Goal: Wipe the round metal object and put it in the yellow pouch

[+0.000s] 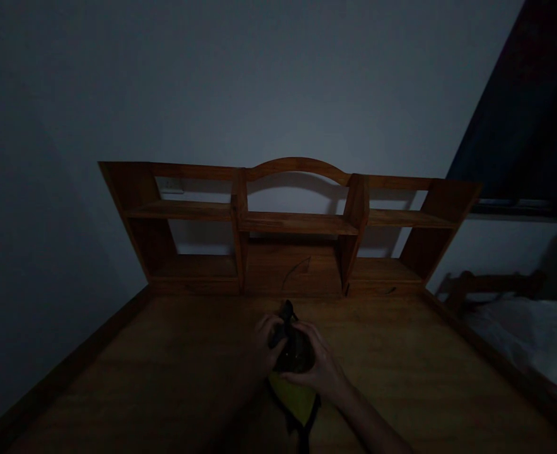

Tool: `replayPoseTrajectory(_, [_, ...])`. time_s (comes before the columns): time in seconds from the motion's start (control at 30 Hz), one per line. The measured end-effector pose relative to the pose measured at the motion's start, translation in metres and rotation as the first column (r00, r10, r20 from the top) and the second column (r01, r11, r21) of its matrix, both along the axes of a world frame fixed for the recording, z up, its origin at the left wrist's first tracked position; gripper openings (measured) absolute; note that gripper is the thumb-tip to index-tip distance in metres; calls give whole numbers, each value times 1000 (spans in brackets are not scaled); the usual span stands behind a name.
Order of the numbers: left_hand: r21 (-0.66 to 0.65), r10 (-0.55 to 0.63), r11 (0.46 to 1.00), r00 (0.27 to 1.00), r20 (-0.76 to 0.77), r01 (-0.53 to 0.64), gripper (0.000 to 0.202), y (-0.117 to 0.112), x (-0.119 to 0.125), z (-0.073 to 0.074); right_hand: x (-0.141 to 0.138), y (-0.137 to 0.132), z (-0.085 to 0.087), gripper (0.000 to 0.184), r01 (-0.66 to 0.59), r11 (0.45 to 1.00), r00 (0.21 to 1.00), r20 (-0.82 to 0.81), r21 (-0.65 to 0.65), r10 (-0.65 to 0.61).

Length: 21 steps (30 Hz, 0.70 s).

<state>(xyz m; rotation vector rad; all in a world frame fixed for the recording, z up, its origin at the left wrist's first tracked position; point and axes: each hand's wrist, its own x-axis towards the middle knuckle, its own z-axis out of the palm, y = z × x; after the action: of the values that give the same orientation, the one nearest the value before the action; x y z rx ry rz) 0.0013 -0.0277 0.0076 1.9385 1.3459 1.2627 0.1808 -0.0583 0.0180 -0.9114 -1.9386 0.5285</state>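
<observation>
In the head view, a dark rounded object (297,355) with a narrow black part (287,311) sticking up from its top sits low in the middle. The room is too dim to tell its kind. My left hand (265,347) curls round its left side, near the narrow part. Against its right side is my right hand (323,366), fingers over the upper side and thumb along the bottom. Below the hands lies a yellow-green piece (297,398) with black edging, tapering to a black strap (303,438); whether it joins the dark object I cannot tell.
All this is over a wooden desk top (188,359) with raised side edges. At the back stands a wooden shelf unit (298,222) with several compartments, against a pale wall (278,82). Whitish bedding (528,334) and a wooden frame (491,284) are at the right.
</observation>
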Motion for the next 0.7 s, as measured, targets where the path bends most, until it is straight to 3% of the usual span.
replayPoseTrajectory(0.27, [-47,-232,970,963,136,240,40,3,-4,-7,1,-1,3,82,0,1000,1000,-13,-6,0])
replayPoseTrajectory(0.5, [-281,-192,905,896,400,320,53,8,3,-17,5,2,-2,85,34,998,999,-7,49,-34])
replayPoseTrajectory(0.7, [-186,-229,936,918,323,299,55,1,4,-25,6,1,-5,88,-16,998,995,97,57,10])
